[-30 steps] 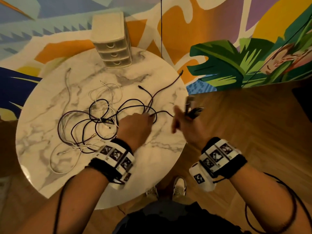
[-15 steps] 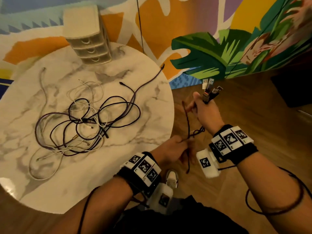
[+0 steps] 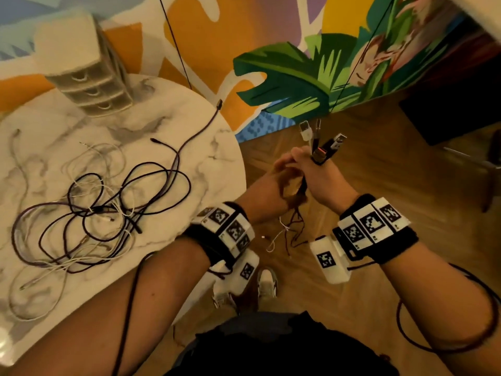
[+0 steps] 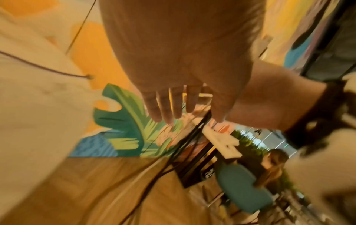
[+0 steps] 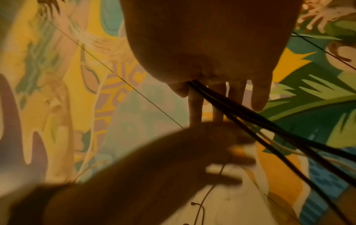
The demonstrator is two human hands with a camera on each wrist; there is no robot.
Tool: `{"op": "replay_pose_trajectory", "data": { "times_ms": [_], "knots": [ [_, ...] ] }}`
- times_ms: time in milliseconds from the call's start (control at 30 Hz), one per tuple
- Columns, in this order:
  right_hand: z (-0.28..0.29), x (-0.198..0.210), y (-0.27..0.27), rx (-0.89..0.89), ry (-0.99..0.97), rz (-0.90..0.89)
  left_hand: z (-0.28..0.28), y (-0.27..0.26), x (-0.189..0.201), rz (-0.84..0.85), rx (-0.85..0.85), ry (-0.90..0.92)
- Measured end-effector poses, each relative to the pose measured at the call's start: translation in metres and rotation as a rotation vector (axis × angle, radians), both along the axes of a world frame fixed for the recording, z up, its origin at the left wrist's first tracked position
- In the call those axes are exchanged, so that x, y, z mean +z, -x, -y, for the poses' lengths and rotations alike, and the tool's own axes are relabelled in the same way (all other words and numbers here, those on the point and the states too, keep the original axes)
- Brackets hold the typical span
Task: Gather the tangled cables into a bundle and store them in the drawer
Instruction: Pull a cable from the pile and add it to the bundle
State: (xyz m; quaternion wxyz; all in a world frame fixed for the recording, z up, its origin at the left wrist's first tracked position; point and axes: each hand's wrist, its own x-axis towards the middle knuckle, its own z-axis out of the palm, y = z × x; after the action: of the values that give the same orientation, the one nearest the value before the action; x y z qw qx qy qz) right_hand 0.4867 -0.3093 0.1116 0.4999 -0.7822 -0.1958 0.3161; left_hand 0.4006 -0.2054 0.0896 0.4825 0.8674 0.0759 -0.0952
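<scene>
Several dark and white cables [image 3: 100, 213] lie tangled on the round marble table [image 3: 189, 126]. To the right of the table, over the floor, my right hand [image 3: 311, 169] grips a bundle of cable ends [image 3: 322, 145] with the plugs sticking up past the thumb. Their loose lengths [image 3: 292, 229] hang below my wrists. In the right wrist view the cords [image 5: 231, 112] run out from under the right hand [image 5: 221, 91]. My left hand [image 3: 282, 175] is against the bundle just left of the right hand. The left wrist view shows its fingers [image 4: 173, 109] straight, with cords [image 4: 192, 134] passing by the thumb.
A small cream three-drawer unit [image 3: 89, 85] stands at the table's far edge with its drawers closed. A painted mural wall lies behind. My shoes [image 3: 267, 283] stand on the wooden floor. A dark cabinet [image 3: 447, 109] is at right. A person [image 4: 269, 164] sits on a teal chair.
My left hand left the table tangle, dropped below the table edge with a cord, then rose to meet the right hand. The right hand kept hold of the plug ends.
</scene>
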Motion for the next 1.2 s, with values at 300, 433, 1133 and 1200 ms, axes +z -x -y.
{"op": "replay_pose_trajectory", "data": {
  "times_ms": [300, 433, 1133, 1200],
  "knots": [
    [0.010, 0.022, -0.022, 0.117, -0.429, -0.287, 0.010, -0.046, 0.058, 0.057, 0.292, 0.541],
    [0.004, -0.022, -0.012, 0.290, -0.208, -0.230, -0.008, -0.055, 0.078, 0.161, 0.362, 0.605],
    [-0.011, -0.107, -0.032, -0.262, 0.105, -0.271, -0.041, -0.029, 0.138, 0.583, -0.054, -0.954],
    [-0.014, -0.077, -0.029, -0.228, -0.094, -0.293, -0.037, -0.032, 0.110, 0.458, 0.014, -0.815]
  ]
}}
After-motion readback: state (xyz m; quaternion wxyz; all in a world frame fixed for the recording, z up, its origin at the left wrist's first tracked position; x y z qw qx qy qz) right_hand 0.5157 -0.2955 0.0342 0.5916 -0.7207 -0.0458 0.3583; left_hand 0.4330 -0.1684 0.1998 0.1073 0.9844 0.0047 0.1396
